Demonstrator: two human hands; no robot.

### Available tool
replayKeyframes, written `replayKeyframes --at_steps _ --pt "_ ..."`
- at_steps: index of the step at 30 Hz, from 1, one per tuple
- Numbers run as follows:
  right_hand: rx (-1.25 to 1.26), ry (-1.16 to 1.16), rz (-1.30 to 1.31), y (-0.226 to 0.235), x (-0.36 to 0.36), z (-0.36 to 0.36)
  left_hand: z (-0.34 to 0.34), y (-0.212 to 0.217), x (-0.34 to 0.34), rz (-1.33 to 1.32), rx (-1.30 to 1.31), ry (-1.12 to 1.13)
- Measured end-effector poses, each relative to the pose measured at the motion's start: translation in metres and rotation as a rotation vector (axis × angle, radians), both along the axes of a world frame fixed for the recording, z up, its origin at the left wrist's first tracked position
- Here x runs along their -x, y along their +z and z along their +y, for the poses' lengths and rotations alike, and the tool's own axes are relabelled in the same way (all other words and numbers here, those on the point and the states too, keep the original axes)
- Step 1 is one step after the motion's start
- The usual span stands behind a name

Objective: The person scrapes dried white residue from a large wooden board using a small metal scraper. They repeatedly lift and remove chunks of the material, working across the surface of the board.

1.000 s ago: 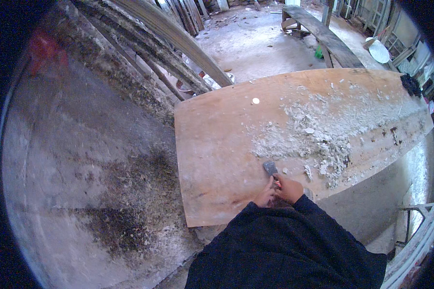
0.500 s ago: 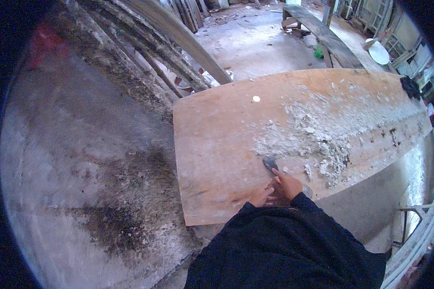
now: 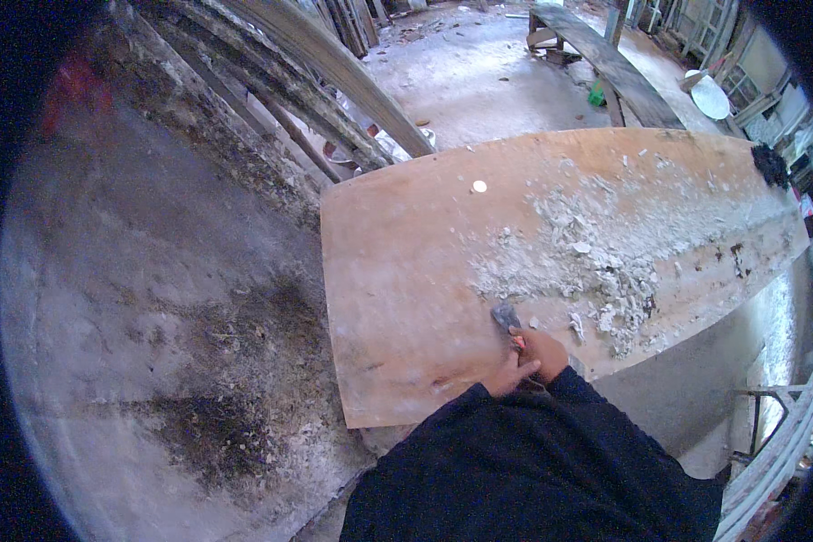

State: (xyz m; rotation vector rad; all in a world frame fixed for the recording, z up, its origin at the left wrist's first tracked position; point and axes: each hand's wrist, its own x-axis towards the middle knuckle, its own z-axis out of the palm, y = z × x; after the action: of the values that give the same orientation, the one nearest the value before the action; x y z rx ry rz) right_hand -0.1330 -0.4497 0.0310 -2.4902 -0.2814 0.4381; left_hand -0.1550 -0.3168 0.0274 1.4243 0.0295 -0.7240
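My right hand [image 3: 545, 350] is closed around the handle of a scraper [image 3: 506, 314], whose dark flat blade points away from me. Against it, my left hand [image 3: 509, 374] is closed at the near end of the handle; its fingers are partly hidden. Beneath both hands lies a large tan wooden board [image 3: 397, 271]. White-grey flakes [image 3: 605, 262] of scraped coating cover its middle and right, heaped most thickly just beyond the blade. A small round white piece [image 3: 479, 187] sits apart on the far side of the board.
Long weathered planks [image 3: 271, 81] lean at the far left. A stained grey slab [image 3: 153, 298] spreads along the left. Behind the board stand a dark narrow bench [image 3: 605, 63] and a white round object [image 3: 709, 97]. Black cloth [image 3: 769, 165] rests on the board's far right corner.
My left hand has closed in against my right hand at the handle. The scraper and right hand have shifted slightly toward me.
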Motion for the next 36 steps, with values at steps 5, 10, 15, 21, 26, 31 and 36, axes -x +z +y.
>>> replayKeyframes --at_steps 5,10,15,21,26,31,36 --pt "0.027 -0.057 0.133 0.0 -0.02 0.013 -0.01 -0.014 -0.001 0.073 0.248 0.202" --pt "-0.065 -0.049 0.056 -0.002 -0.003 -0.006 -0.001 -0.015 -0.007 -0.235 -0.286 -0.227" --pt "0.018 -0.128 0.082 0.01 -0.023 0.011 -0.016 -0.062 0.009 -0.131 0.303 0.236" --pt "-0.073 -0.107 0.049 0.0 -0.02 0.008 -0.006 -0.038 0.004 -0.147 -0.056 -0.001" --pt "-0.127 -0.056 -0.08 0.018 -0.06 0.029 -0.003 -0.026 0.01 -0.516 -0.478 0.084" --pt "-0.223 -0.302 0.285 0.062 -0.05 0.001 0.015 -0.028 0.013 0.178 0.207 -0.002" --pt "-0.097 -0.09 0.114 0.051 -0.029 -0.011 0.008 -0.03 0.005 0.281 0.278 -0.059"
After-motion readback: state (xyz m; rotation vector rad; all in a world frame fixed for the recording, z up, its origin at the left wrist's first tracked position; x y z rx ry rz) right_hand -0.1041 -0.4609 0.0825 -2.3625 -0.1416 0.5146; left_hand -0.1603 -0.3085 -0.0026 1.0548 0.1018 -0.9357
